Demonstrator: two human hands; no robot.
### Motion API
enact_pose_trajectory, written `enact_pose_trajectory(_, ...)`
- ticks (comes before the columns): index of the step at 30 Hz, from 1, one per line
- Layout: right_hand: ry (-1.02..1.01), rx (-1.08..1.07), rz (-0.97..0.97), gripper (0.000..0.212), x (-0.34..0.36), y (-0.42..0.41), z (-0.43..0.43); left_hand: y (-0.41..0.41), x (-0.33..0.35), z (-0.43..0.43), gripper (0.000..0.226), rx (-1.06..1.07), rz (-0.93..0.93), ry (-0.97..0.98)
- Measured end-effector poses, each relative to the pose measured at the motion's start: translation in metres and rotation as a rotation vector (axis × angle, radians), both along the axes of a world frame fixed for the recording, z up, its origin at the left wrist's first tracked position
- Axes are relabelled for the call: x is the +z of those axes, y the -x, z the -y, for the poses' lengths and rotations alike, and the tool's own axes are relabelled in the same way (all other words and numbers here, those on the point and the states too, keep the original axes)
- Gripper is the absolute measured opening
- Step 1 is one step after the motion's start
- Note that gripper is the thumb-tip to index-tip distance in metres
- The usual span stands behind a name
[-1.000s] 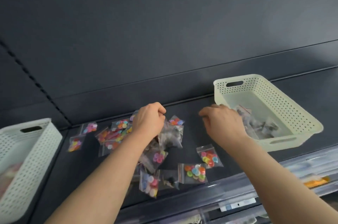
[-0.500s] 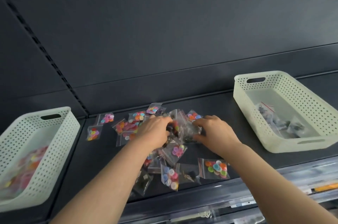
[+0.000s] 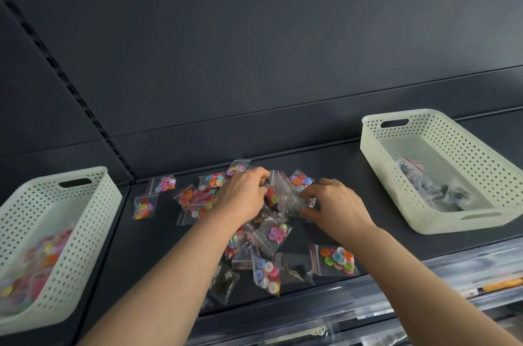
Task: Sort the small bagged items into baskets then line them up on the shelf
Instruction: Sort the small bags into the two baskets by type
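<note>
A pile of small clear bags (image 3: 271, 235) lies on the dark shelf (image 3: 334, 170), some with coloured buttons, some with dark metal bits. My left hand (image 3: 243, 195) sits on the pile's back part, fingers curled on a bag with coloured buttons (image 3: 273, 195). My right hand (image 3: 336, 204) pinches a clear bag of dark items (image 3: 295, 204) between thumb and fingers. The left white basket (image 3: 93, 204) holds button bags. The right white basket (image 3: 481, 153) holds bags of dark items.
More button bags lie loose at the pile's edges, such as one at the front right (image 3: 338, 259) and one at the far left (image 3: 144, 207). A clear price rail (image 3: 424, 289) runs along the shelf's front edge. The dark back panel rises behind.
My right hand came back from the right basket to the pile and took hold of a dark-item bag. My left hand lowered onto the pile. The view shifted left.
</note>
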State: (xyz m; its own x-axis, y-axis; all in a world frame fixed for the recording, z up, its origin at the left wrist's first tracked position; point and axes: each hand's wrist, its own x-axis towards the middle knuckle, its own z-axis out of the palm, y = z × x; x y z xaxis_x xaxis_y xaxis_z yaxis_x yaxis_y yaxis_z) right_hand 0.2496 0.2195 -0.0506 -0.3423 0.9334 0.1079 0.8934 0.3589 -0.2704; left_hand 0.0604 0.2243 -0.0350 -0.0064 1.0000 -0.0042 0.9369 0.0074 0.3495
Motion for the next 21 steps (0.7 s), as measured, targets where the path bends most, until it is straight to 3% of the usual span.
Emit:
enact_pose_trajectory(5,0.015,0.007,0.037,0.016,0.0,-0.002,0.001,-0.012,-0.011,-0.005,0.064,-0.032,0.001,0.134)
enact_pose_trajectory(9,-0.023,-0.037,-0.025,0.024,0.001,-0.008,-0.004,-0.011,-0.009,-0.003,0.019,0.076,-0.065,-0.033)
enact_pose_trajectory(15,-0.009,-0.121,0.004,0.03,-0.002,0.003,-0.041,0.003,0.006,0.0,0.015,0.23,0.152,-0.1)
enact_pose_trajectory(21,0.078,-0.212,0.131,0.023,-0.012,0.022,-0.065,0.006,0.013,0.009,0.037,0.257,0.229,-0.091)
